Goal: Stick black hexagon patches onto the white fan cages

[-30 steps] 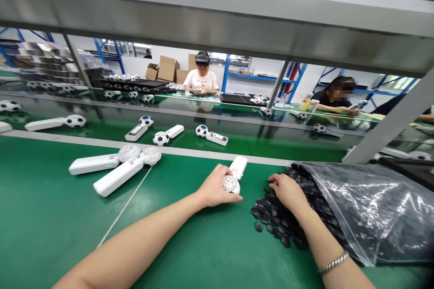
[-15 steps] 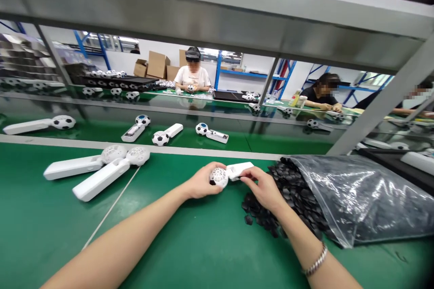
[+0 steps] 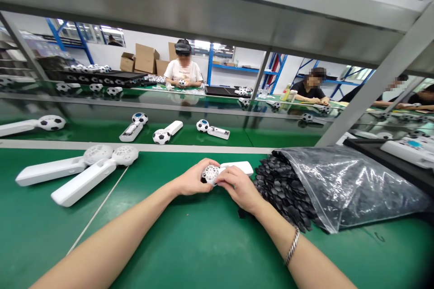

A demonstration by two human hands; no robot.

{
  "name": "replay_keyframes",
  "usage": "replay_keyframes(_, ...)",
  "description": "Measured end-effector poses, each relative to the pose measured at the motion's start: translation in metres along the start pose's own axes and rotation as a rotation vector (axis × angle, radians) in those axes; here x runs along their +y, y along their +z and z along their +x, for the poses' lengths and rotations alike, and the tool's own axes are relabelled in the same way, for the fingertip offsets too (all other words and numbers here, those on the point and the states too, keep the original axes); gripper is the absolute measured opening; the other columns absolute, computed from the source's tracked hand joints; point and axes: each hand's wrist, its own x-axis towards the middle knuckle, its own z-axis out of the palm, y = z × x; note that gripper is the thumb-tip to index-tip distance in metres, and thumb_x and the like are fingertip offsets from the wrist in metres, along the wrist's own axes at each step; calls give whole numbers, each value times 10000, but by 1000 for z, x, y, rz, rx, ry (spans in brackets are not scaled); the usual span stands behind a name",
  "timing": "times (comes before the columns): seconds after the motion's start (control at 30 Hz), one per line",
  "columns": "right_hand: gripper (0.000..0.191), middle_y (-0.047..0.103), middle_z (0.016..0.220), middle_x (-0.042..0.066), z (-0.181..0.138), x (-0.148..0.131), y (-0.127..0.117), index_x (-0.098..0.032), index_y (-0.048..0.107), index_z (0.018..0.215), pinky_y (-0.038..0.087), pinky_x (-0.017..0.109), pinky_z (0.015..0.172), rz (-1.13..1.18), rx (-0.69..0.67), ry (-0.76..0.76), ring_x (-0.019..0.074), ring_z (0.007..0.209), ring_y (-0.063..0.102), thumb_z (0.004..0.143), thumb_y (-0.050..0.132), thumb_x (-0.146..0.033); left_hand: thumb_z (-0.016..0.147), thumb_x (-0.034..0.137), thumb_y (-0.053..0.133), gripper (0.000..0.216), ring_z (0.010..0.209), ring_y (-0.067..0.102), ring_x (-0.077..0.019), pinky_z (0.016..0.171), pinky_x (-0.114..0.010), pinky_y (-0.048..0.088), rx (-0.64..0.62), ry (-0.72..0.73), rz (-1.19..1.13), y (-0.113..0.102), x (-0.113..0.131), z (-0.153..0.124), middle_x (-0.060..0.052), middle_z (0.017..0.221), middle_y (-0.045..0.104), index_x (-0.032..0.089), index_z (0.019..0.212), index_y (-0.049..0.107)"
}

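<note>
My left hand (image 3: 193,177) is closed around the round head of a white football-headed handheld device (image 3: 210,174). The head is an open white lattice with a black patch at its lower left; its white handle points right. At the right side of this lattice ball, my right hand (image 3: 237,185) pinches with thumb and fingers together. Whatever sits between those fingertips is hidden. Right beside that hand lies a heap of small black plastic pieces (image 3: 283,185), spilling from a clear plastic bag (image 3: 356,185).
Two white lattice-headed devices (image 3: 91,180) lie on the green table at left. Beyond the pale ledge are several black-and-white ball-headed devices (image 3: 161,136). A metal shelf (image 3: 217,13) spans overhead, with a slanted post (image 3: 366,72) at right. Co-workers (image 3: 183,72) sit across.
My right hand has moved left from beside the handle to the lattice ball. The camera view has shifted slightly. My left hand keeps its hold on the ball.
</note>
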Motion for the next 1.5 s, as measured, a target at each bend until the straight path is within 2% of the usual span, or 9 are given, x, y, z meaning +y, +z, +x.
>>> replay_keyframes(0.23, 55, 596, 810, 17, 2, -1, 3, -198, 566, 801, 404, 304, 759, 14, 46, 82, 162, 810, 523, 787, 566, -145, 619, 211, 630, 460, 947, 516, -205, 840, -325, 421, 150, -2, 29, 13, 1, 1, -39, 1036, 516, 190, 1052, 476)
replay_keyframes(0.47, 62, 528, 826, 22, 2, -2, 5, -207, 543, 774, 396, 318, 766, -67, 88, 164, 183, 849, 483, 766, 592, -171, 621, 162, 579, 400, 927, 516, -200, 827, -323, 427, 166, 26, 77, 14, 4, 2, -28, 997, 523, 199, 1011, 493)
replay_keyframes(0.63, 252, 510, 907, 37, 4, 5, 3, -206, 529, 843, 423, 339, 773, -44, 202, 278, 199, 884, 491, 662, 700, -249, 578, 142, 613, 432, 917, 535, -197, 827, -314, 434, 220, 9, 96, 17, 0, 8, -22, 995, 544, 199, 998, 527)
replay_keyframes(0.8, 314, 476, 1103, 80, 1, 10, -1, -219, 526, 959, 387, 408, 897, -73, 237, 257, 240, 1051, 444, 683, 674, -250, 640, 236, 628, 494, 971, 546, -218, 843, -337, 438, 406, -104, 136, -10, -16, 53, -73, 1081, 541, 167, 1104, 474)
replay_keyframes(0.97, 321, 490, 1125, 91, -12, 14, -10, -225, 521, 1001, 404, 416, 878, -205, 181, 320, 251, 1040, 459, 705, 642, -232, 653, 345, 644, 825, 1298, 203, -284, 1046, -425, 216, 620, -193, 259, -51, -20, 82, -153, 1390, 234, 162, 1328, 207)
replay_keyframes(1.17, 305, 556, 1020, 113, -18, 7, -28, -221, 574, 977, 417, 448, 747, -357, -162, 532, 314, 951, 506, 743, 567, -416, 642, 334, 622, 765, 1318, 119, -300, 1059, -446, 169, 604, -271, 500, -70, -23, 5, -135, 1417, 205, 173, 1313, 293)
replay_keyframes(1.3, 333, 566, 994, 95, -19, -3, -38, -229, 578, 990, 410, 401, 716, -378, -389, 620, 315, 957, 523, 696, 608, -382, 679, 380, 556, 755, 1283, 191, -323, 1010, -449, 251, 619, -577, 892, -102, -28, -65, -156, 1389, 240, 150, 1331, 254)
replay_keyframes(1.4, 212, 578, 941, 70, -19, 1, -36, -231, 562, 959, 399, 337, 651, -378, -440, 634, 253, 865, 571, 752, 517, -224, 645, 384, 567, 721, 1171, 340, -396, 902, -532, 322, 631, -767, 964, -126, -30, -104, -199, 1275, 386, 126, 1282, 348)
replay_keyframes(1.5, 159, 582, 885, 56, -20, 8, -30, -226, 549, 881, 376, 301, 595, -382, -413, 602, 214, 779, 587, 781, 438, -172, 622, 344, 571, 611, 1085, 436, -376, 864, -494, 367, 570, -784, 959, -135, -32, -124, -178, 1162, 496, 134, 1186, 468)
